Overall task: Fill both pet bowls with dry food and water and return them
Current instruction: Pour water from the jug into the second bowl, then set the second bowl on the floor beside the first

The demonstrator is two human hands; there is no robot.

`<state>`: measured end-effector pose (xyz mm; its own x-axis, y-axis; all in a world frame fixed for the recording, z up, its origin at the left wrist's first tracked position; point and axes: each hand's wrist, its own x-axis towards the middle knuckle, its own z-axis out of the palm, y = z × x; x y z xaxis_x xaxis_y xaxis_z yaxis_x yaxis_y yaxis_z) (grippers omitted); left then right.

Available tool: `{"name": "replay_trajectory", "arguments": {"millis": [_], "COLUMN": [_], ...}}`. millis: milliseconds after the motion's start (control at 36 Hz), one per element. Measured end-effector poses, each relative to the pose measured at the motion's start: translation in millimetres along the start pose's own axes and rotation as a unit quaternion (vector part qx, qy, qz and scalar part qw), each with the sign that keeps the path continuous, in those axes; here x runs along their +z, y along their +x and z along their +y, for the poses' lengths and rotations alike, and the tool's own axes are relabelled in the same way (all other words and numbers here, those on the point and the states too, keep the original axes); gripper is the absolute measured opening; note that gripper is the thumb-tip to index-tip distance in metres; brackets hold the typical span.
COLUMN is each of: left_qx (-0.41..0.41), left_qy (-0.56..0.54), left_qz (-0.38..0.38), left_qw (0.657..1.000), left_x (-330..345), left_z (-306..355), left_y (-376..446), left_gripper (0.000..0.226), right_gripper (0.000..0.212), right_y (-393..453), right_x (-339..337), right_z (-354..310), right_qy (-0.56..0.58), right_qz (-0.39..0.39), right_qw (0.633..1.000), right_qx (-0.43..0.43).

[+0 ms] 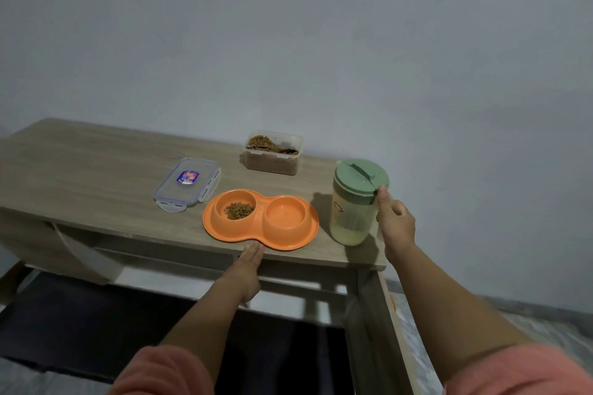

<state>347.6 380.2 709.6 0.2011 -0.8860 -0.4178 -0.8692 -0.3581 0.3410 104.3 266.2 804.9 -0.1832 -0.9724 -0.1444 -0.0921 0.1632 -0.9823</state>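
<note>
The orange double pet bowl (260,220) lies at the table's (80,170) near edge, long axis left-right; the left hand (248,269), fingers straight, touches its rim. Its empty right well is just left of the water jug (356,202), gripped by the right hand (395,221). Farther back stands the open kibble container (272,152).

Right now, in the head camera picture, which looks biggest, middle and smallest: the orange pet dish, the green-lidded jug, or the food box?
1. Orange double pet dish, clearly the widest.
2. Green-lidded jug.
3. Open food box.
The food box sits farther from the camera, so it may only look smaller than the jug.
</note>
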Motion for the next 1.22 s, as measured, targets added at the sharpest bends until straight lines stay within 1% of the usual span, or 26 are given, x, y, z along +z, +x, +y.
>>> {"name": "replay_trajectory", "arguments": {"millis": [83, 194, 278, 306, 333, 361, 417, 528, 583, 611, 694, 778, 833, 944, 1028, 1111, 1222], "left_qx": [0.004, -0.001, -0.021, -0.035, -0.052, -0.069, -0.103, -0.132, -0.132, -0.133, -0.138, -0.154, -0.165, -0.18, -0.171, -0.163, -0.156], "left_qy": [-0.054, -0.134, -0.177, -0.191, -0.207, -0.222, -0.25, -0.268, -0.265, -0.264, -0.26, -0.246, -0.249, -0.226, -0.206, -0.194, -0.181], "left_qz": [0.019, 0.102, 0.16, 0.174, 0.19, 0.206, 0.234, 0.276, 0.286, 0.288, 0.284, 0.249, 0.226, 0.174, 0.15, 0.135, 0.13], "left_qw": [0.998, 0.986, 0.971, 0.965, 0.958, 0.95, 0.934, 0.913, 0.911, 0.911, 0.913, 0.924, 0.927, 0.941, 0.952, 0.958, 0.962], "left_x": [0, 5, 5, 4, 3, 1, -5, -25, -38, -39, -53, -64, -70, -82, -90, -94, -99], "left_z": [-2, -5, -9, -11, -13, -15, -20, -35, -47, -47, -58, -70, -77, -85, -92, -99, -100], "left_y": [-1, -7, -13, -14, -15, -15, -14, -7, 3, 3, 16, 34, 47, 70, 87, 99, 101], "left_gripper": [0.07, 0.055, 0.046, 0.044, 0.042, 0.04, 0.035, 0.035, 0.036, 0.037, 0.038, 0.041, 0.046, 0.064, 0.074, 0.071, 0.067], "right_gripper": [0.053, 0.058, 0.084, 0.091, 0.094, 0.092, 0.082, 0.052, 0.045, 0.047, 0.067, 0.074, 0.077, 0.073, 0.071, 0.065, 0.058], "right_y": [-3, -14, -27, -30, -34, -38, -43, -47, -46, -47, -44, -41, -39, -36, -35, -36, -38], "right_x": [-1, 3, 13, 17, 22, 27, 38, 61, 78, 79, 102, 122, 133, 151, 163, 171, 175], "right_z": [4, 10, 25, 31, 36, 40, 48, 55, 53, 52, 50, 46, 47, 46, 43, 45, 46], "right_qy": [-0.017, -0.006, 0.003, -0.002, -0.007, -0.008, 0.0, -0.023, -0.023, -0.031, -0.075, -0.107, -0.119, -0.163, -0.2, -0.242, -0.261], "right_qz": [0.011, 0.041, 0.097, 0.116, 0.129, 0.134, 0.135, 0.082, 0.066, 0.056, 0.048, 0.049, 0.051, 0.068, 0.076, 0.075, 0.087], "right_qw": [1.0, 0.999, 0.993, 0.989, 0.984, 0.979, 0.971, 0.976, 0.978, 0.979, 0.975, 0.968, 0.963, 0.952, 0.945, 0.937, 0.93], "right_qx": [0.004, 0.034, 0.073, 0.093, 0.121, 0.153, 0.198, 0.199, 0.194, 0.193, 0.203, 0.223, 0.236, 0.25, 0.246, 0.242, 0.245]}}
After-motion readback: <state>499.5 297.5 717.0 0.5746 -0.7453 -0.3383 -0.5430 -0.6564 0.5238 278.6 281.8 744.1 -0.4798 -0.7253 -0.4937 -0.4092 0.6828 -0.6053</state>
